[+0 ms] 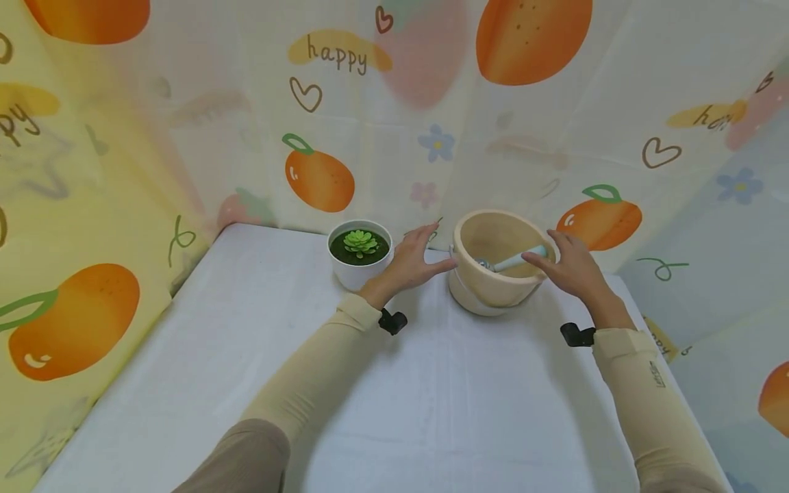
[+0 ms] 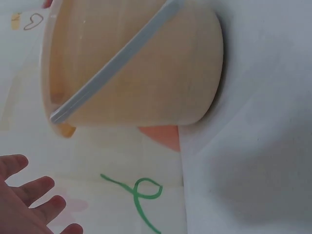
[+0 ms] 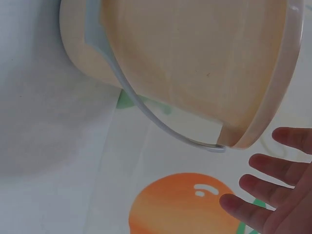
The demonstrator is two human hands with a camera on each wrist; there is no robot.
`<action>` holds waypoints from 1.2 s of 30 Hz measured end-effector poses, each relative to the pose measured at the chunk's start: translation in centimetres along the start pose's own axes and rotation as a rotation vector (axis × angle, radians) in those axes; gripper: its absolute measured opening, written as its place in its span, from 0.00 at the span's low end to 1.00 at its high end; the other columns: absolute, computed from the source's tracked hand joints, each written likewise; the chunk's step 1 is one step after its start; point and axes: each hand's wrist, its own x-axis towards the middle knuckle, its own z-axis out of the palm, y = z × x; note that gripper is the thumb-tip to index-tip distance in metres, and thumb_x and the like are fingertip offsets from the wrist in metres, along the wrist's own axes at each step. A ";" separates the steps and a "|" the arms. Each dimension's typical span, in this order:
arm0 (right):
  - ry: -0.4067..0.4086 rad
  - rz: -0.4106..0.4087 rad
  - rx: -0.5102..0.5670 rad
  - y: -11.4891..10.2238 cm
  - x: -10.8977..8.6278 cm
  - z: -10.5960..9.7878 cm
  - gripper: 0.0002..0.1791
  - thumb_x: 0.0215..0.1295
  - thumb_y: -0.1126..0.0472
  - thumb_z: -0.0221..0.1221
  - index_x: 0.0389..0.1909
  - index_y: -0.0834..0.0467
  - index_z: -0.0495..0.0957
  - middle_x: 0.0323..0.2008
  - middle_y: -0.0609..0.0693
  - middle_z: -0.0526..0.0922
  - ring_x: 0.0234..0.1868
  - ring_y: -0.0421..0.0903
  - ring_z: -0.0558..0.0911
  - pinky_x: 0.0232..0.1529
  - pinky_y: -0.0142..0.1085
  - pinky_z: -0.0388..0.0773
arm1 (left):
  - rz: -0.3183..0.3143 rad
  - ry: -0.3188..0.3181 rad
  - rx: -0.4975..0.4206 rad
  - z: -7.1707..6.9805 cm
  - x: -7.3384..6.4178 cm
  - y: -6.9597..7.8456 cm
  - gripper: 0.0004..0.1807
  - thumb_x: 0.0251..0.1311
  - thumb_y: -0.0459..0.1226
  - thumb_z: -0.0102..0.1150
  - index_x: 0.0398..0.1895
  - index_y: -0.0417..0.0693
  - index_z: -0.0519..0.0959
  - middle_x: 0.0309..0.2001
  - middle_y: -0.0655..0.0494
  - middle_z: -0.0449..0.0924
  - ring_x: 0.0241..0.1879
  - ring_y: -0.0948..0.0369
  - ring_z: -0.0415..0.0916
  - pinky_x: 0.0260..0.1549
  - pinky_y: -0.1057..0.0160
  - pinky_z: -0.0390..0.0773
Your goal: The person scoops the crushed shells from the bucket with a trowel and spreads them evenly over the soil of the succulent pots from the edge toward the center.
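A cream-coloured bucket (image 1: 483,298) stands upright on the table, its grey handle (image 2: 117,63) hanging down along the side. Inside leans a tool with a light blue handle (image 1: 518,259) and a shiny metal end, mostly below the rim. My left hand (image 1: 409,266) is spread at the bucket's left, thumb tip close to the wall. On the other side, my right hand (image 1: 578,272) is held with fingers apart near the rim (image 3: 285,73); its thumb overlaps the blue handle's end in the head view. Both wrist views show the fingers apart from the bucket, with nothing in them.
Left of my left hand, a white pot (image 1: 353,275) holds a green succulent (image 1: 360,243). A white cloth covers the table (image 1: 444,404). Behind rises a fruit-printed curtain (image 1: 394,157), close behind the bucket and pot. Each wrist wears a small black camera (image 1: 393,322).
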 end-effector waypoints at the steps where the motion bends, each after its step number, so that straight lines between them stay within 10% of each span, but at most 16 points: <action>1: -0.003 -0.003 -0.003 0.0 0.1 0.0 0.52 0.65 0.32 0.51 0.73 0.68 0.52 0.70 0.74 0.54 0.71 0.71 0.54 0.68 0.66 0.52 | -0.001 -0.006 0.002 0.3 0.1 0.0 0.50 0.57 0.60 0.60 0.77 0.52 0.51 0.76 0.48 0.54 0.76 0.50 0.48 0.71 0.37 0.50; 20: 0.016 -0.062 -0.052 0.4 1.4 0.4 0.38 0.69 0.42 0.55 0.61 0.73 0.69 0.64 0.75 0.65 0.66 0.71 0.62 0.68 0.63 0.57 | -0.065 -0.028 -0.074 3.1 2.1 1.5 0.49 0.59 0.61 0.58 0.77 0.53 0.51 0.76 0.47 0.54 0.75 0.48 0.51 0.70 0.38 0.55; 36: 0.051 -0.112 -0.112 0.8 2.6 0.6 0.25 0.66 0.56 0.61 0.50 0.75 0.76 0.57 0.75 0.70 0.59 0.72 0.67 0.64 0.63 0.62 | 0.011 0.035 -0.094 4.2 2.6 1.2 0.48 0.57 0.58 0.63 0.76 0.51 0.56 0.76 0.50 0.55 0.75 0.50 0.53 0.70 0.47 0.61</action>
